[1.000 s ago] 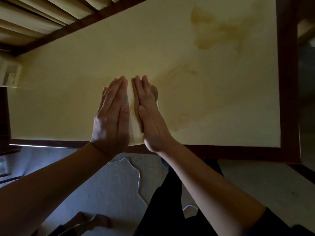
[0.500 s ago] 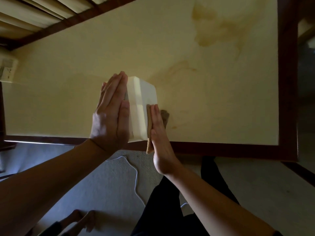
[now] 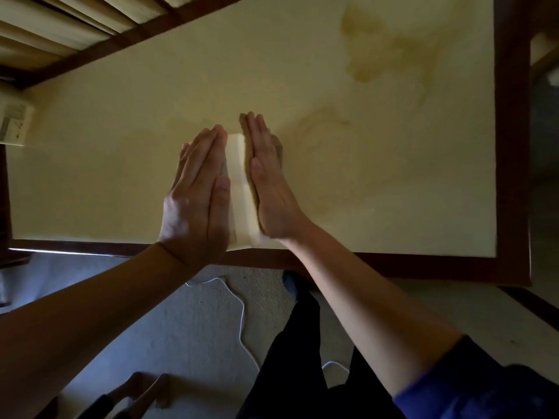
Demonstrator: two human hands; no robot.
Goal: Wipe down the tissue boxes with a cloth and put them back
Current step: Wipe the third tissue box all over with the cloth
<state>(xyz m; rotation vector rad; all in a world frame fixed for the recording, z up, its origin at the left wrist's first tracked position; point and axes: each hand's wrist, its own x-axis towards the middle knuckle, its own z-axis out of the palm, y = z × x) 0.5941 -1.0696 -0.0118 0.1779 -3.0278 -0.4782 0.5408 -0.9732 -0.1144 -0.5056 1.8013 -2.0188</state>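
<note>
The pale cream rectangular cardboard tissue box stands on the yellowish stained table at its near edge, sandwiched between two flat hands. Left hand: fingers straight and pressed together, palm flat against the box's left face, bracing it. Right hand: fingers likewise straight and together, pressing a brown cloth to the right face — only a dark fringe of it shows beyond the fingertips and along the outer edge of the hand. Change from half a second ago: the right hand has slid from the near end of the box up to the far end, its fingertips now past the far corner, and much less of the top face shows between the hands. One second ago it was at the far end too — so this reads as a back-and-forth stroke along the right side. Judgement: wiping of that face is well under way; the left face, under the bracing palm, likely remains to be done, then replacement. A second pale box lies well apart to the left of the left fingers, at the table's edge.
</note>
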